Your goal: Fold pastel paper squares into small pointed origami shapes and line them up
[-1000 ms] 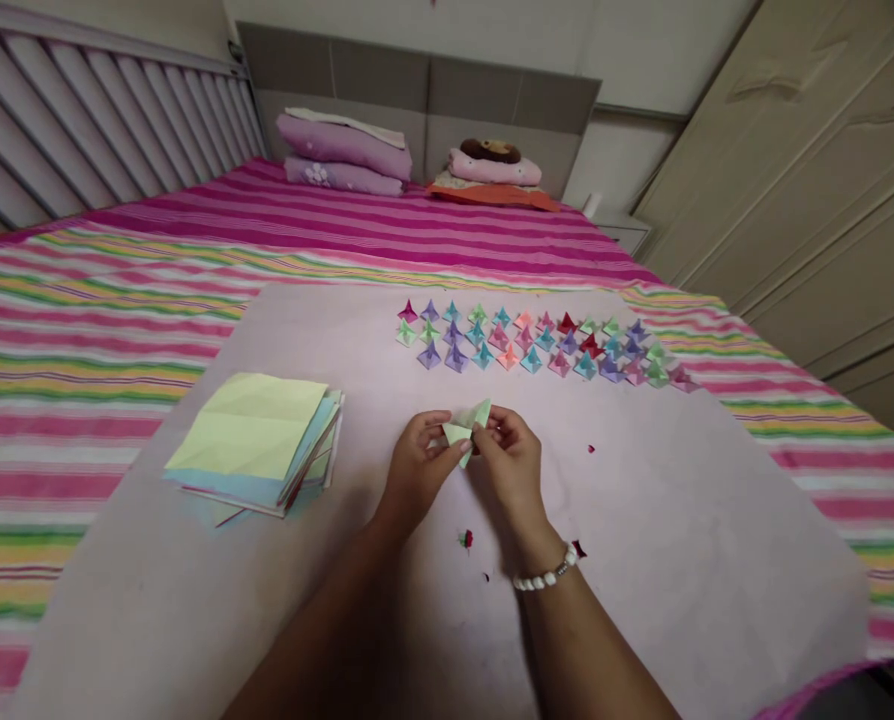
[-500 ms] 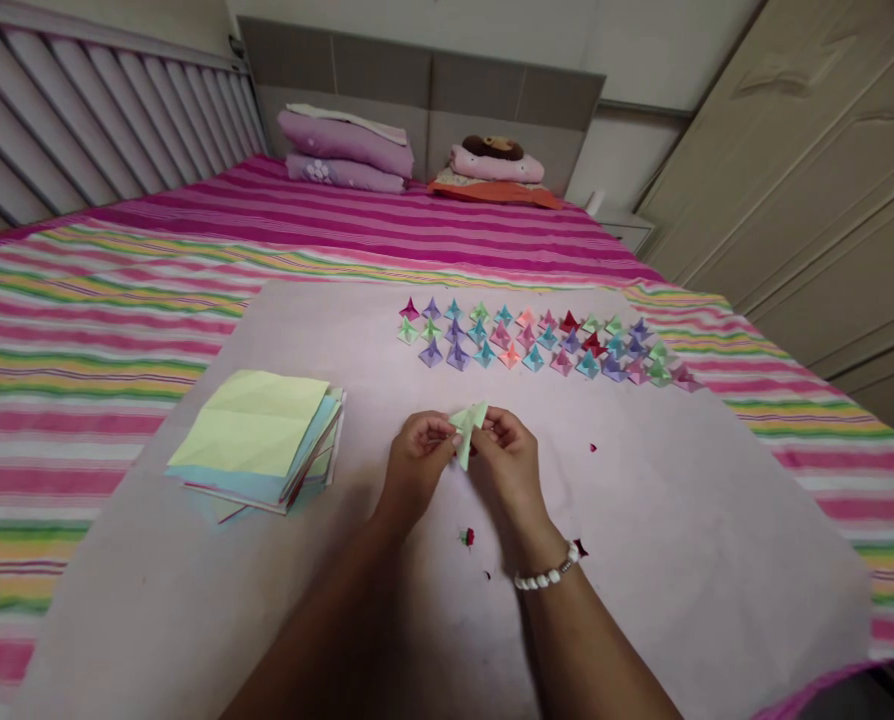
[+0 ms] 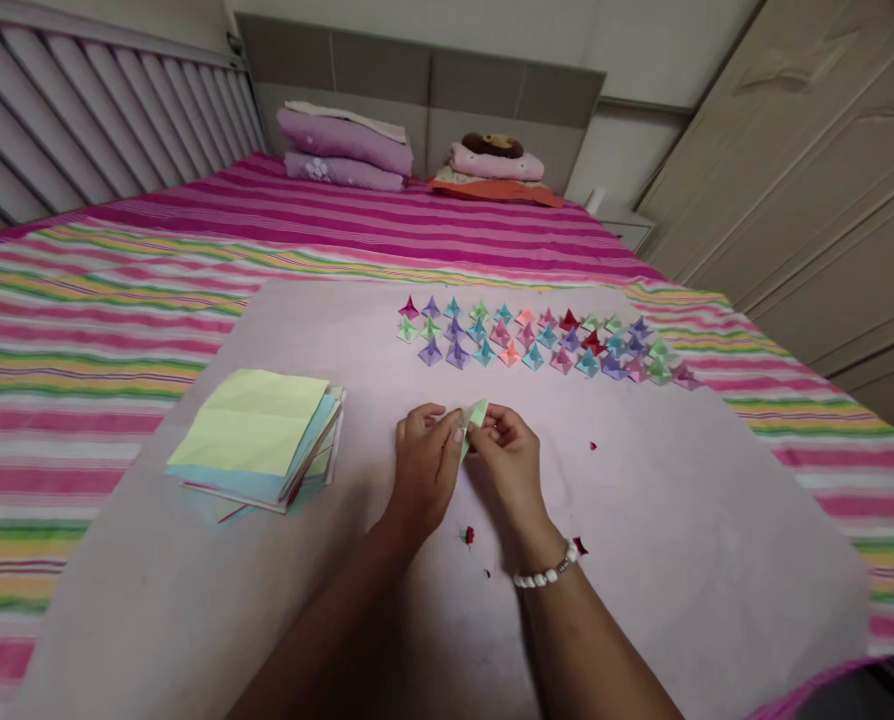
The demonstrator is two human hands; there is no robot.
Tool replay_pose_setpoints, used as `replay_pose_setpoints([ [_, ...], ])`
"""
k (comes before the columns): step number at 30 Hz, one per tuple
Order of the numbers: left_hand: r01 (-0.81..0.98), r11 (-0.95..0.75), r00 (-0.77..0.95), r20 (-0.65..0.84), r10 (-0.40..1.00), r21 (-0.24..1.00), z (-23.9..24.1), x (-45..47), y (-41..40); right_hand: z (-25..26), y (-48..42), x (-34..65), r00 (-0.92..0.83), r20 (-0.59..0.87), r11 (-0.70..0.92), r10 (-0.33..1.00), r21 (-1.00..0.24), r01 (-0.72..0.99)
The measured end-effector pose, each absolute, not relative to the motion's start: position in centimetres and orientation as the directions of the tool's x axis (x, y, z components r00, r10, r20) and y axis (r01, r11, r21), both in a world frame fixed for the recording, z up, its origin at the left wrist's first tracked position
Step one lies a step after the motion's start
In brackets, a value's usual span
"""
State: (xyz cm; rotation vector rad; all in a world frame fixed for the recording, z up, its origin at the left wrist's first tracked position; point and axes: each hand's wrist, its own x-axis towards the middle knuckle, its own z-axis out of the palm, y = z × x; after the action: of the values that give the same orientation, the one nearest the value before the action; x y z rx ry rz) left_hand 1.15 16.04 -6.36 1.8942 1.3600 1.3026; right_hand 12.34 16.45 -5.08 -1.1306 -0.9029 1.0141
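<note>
Green folded paper: pinched between fingers of left hand and right hand, both closed on it, just above pink sheet. Sheet covers striped bed; paper stack left, folded pieces beyond; wardrobe right.

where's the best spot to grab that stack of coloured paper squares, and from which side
Probably the near-right corner of the paper stack, reached from the right. There the sheets fan out and their edges lift off the pink board, leaving a lip for fingertips to slip under; the far-left side lies flatter. Both the left hand and right hand are pinching a small green folded paper.
</note>
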Motion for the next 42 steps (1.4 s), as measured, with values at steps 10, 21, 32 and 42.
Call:
replay_pose_setpoints([
  [10, -0.215, 0.027, -0.057, -0.041, 0.998, 0.976, -6.4, 1.5, 16.9, -4.5, 16.5, 12.7, 0.337, 0.044, 0.081, 0.941, -0.992, -0.097],
  [21, -0.038, -0.157, -0.033, 0.156, 0.987, 0.987, -6.6, 1.3, 16.6, -5.1, 16.7, 12.5, 0.253, 0.014, 0.072, 0.967, -0.972, -0.222],
  [32, 0.307, -0.398, 0.075, 0.394, 0.916, 0.865, -7.0, 1.4, 16.1, -5.2, 16.6, 12.6, 0.286, 0.062, 0.099, 0.956, -0.989, -0.114],
  [42, 0.515, -0.380, -0.061, 0.474, 0.878, 0.769, -7.8, 1.3, 16.1, -5.9, 16.1, 12.2, 0.265, 0.216, 0.154, 0.940, -0.959, 0.236],
])
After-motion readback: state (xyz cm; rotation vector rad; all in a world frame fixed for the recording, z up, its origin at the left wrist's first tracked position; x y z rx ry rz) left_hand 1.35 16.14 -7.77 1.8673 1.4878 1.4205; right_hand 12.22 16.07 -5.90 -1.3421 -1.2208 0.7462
